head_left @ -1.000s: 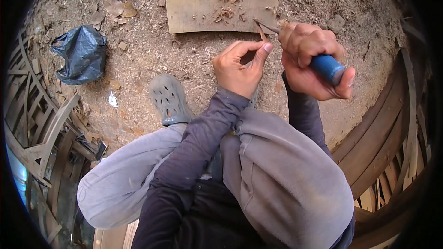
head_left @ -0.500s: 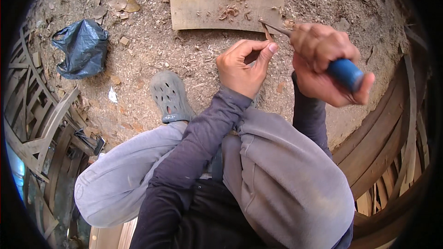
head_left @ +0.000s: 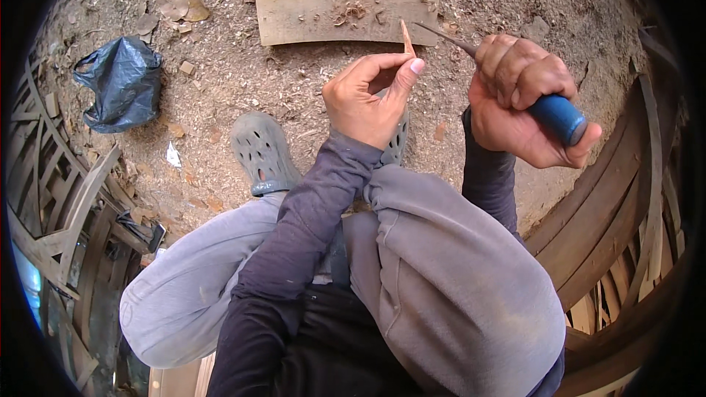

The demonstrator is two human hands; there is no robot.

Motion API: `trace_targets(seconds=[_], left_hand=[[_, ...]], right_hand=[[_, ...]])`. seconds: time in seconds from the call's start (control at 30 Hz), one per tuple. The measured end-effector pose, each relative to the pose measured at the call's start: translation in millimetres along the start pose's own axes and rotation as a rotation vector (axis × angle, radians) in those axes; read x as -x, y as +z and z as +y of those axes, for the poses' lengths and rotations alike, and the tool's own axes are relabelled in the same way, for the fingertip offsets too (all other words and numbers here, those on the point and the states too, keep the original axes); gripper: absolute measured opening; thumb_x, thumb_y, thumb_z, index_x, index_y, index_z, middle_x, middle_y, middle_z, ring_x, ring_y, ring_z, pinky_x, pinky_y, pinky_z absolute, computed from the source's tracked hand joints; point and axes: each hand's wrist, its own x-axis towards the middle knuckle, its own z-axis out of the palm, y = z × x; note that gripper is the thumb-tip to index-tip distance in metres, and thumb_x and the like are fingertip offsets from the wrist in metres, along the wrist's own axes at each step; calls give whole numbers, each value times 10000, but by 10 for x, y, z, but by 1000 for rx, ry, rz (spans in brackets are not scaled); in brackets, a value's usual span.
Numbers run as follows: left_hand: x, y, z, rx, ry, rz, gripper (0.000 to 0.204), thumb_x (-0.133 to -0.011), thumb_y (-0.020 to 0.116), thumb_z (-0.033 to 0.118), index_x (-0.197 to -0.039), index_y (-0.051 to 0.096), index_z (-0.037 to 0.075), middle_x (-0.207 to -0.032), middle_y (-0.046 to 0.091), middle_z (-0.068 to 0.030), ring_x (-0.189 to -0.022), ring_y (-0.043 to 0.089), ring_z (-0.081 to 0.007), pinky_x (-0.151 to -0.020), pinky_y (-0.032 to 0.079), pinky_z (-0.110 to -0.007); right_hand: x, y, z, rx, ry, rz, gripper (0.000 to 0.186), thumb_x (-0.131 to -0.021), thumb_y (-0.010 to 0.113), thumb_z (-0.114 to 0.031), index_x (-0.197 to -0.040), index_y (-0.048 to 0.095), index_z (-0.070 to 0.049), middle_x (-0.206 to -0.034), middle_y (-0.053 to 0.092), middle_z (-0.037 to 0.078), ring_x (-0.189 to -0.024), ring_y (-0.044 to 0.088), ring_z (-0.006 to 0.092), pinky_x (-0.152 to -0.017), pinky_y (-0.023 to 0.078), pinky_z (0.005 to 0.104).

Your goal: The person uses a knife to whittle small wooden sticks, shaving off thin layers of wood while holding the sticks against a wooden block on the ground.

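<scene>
My left hand point(head_left: 370, 95) pinches a small reddish-brown sliver of wood point(head_left: 407, 40) between thumb and fingertips, its pointed end up. In my right fist point(head_left: 523, 95) is a knife with a blue handle point(head_left: 557, 119). Its thin dark blade point(head_left: 451, 39) points left, toward the sliver, with a small gap between them. Just beyond both hands a curved, pale wooden board point(head_left: 309, 16) lies on the ground. Curled brown shavings point(head_left: 353, 11) are scattered on its top.
A crumpled dark plastic bag point(head_left: 121, 82) lies on the dirt at left. Grey clogs point(head_left: 263, 148) are on my feet. Curved wood strips point(head_left: 84, 198) are heaped at left, and long brown planks point(head_left: 596, 213) stand at right. Dry leaves point(head_left: 175, 7) lie at the far left.
The knife's tip has come away from the sliver to the right. My left hand has shifted slightly left in view with the sliver, which now stands more upright. The whole view has shifted a little.
</scene>
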Motion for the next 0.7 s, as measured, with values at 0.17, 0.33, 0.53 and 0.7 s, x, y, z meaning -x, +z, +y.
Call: trace_targets(seconds=[0.17,0.33,0.53,0.7], left_hand=[[14,2,-12,10,-32,29,160,-883,776,136,-933,724,-7,-828,746,-83,-768,699,-100,-689,567,-237],[-18,57,-20,-26,1,65,158,-881,778,134,-912,720,-9,-808,744,-76,-747,691,-88,-679,562,-238],[27,53,-44,-73,54,39,152,-877,778,119,-932,727,-12,-817,743,-61,-748,684,-83,-677,559,-243],[28,32,-36,-95,72,58,162,-870,788,134,-918,726,-8,-800,739,-64,-749,685,-84,-669,557,-245]], right_hand=[[65,238,9,-57,-27,-8,763,-919,302,-716,-692,534,-25,-539,406,74,-469,362,187,-470,312,348],[155,228,121,146,2,68,727,-912,347,-699,-591,425,-52,-527,351,52,-452,305,179,-472,261,345],[79,240,148,165,38,-28,705,-917,336,-684,-590,407,-63,-513,346,51,-448,292,179,-463,248,347],[109,312,179,414,96,-37,706,-915,336,-669,-583,413,-50,-495,354,49,-428,328,170,-441,288,333]])
